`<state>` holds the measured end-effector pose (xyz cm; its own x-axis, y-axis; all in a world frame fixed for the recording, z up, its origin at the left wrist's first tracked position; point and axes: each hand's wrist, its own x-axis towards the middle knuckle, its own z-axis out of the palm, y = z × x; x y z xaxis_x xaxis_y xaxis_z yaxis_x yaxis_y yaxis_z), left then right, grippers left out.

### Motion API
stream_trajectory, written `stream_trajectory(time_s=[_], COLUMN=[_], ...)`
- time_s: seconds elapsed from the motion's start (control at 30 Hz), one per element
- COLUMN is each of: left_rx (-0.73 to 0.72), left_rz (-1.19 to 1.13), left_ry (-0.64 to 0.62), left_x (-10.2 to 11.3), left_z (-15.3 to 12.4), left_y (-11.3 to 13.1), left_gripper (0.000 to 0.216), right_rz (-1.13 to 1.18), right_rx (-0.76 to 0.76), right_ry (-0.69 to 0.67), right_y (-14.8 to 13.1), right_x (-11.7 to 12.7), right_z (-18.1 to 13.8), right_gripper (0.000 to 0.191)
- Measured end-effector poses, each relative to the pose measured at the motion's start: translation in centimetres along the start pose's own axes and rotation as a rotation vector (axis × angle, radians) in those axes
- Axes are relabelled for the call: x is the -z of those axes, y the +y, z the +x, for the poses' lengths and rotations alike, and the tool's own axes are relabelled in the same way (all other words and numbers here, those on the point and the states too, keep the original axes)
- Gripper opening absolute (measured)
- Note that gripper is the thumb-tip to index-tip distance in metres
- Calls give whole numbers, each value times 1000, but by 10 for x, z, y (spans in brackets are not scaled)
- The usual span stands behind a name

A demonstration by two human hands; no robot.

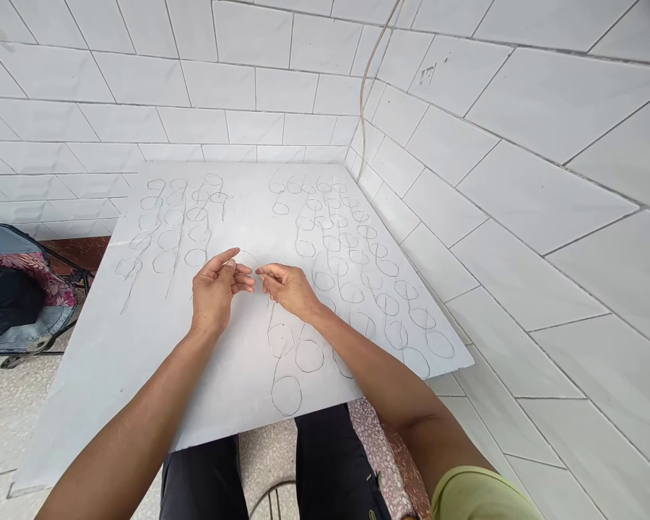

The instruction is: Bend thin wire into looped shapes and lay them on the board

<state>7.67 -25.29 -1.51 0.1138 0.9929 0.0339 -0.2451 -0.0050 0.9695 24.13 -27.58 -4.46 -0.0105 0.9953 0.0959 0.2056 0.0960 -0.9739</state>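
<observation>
My left hand (215, 291) and my right hand (288, 288) meet over the middle of a white board (141, 361) resting on my lap. Both pinch a thin wire loop (248, 254) between fingertips, the loop arching up between the two hands. Several finished wire loops with straight stems lie on the board: one group at the far left (165, 231), a larger group on the right (357, 267), and a few just below my right hand (289, 361).
White tiled walls (520, 180) close in at the back and right, with a cable (369, 72) hanging in the corner. A chair with a bag and clothes (16, 296) stands at the left. My knees (282, 469) show below the board.
</observation>
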Motion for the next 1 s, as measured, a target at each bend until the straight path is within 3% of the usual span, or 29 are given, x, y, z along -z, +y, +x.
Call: stream_trajectory(time_s=[0.3, 0.5, 0.6, 0.8, 1.0], left_rx=[-27, -26, -17, -13, -45], left_rz=[-29, -83, -92, -71, 7], left_ry=[54, 91, 88, 63, 38], left_x=[2, 3, 2, -2, 0], left_z=[1, 1, 0, -3, -3], left_y=[0, 3, 3, -4, -9], left_gripper=[38, 37, 37, 39, 41], right_rz=[216, 339, 245, -40, -103], right_rx=[-64, -60, -34, 88, 102], right_ry=[-84, -236, -245, -138, -65], right_y=[-9, -9, -7, -3, -7], right_x=[-3, -4, -6, -11, -11], right_z=[-2, -2, -4, -8, -8], right_gripper=[30, 37, 37, 36, 36])
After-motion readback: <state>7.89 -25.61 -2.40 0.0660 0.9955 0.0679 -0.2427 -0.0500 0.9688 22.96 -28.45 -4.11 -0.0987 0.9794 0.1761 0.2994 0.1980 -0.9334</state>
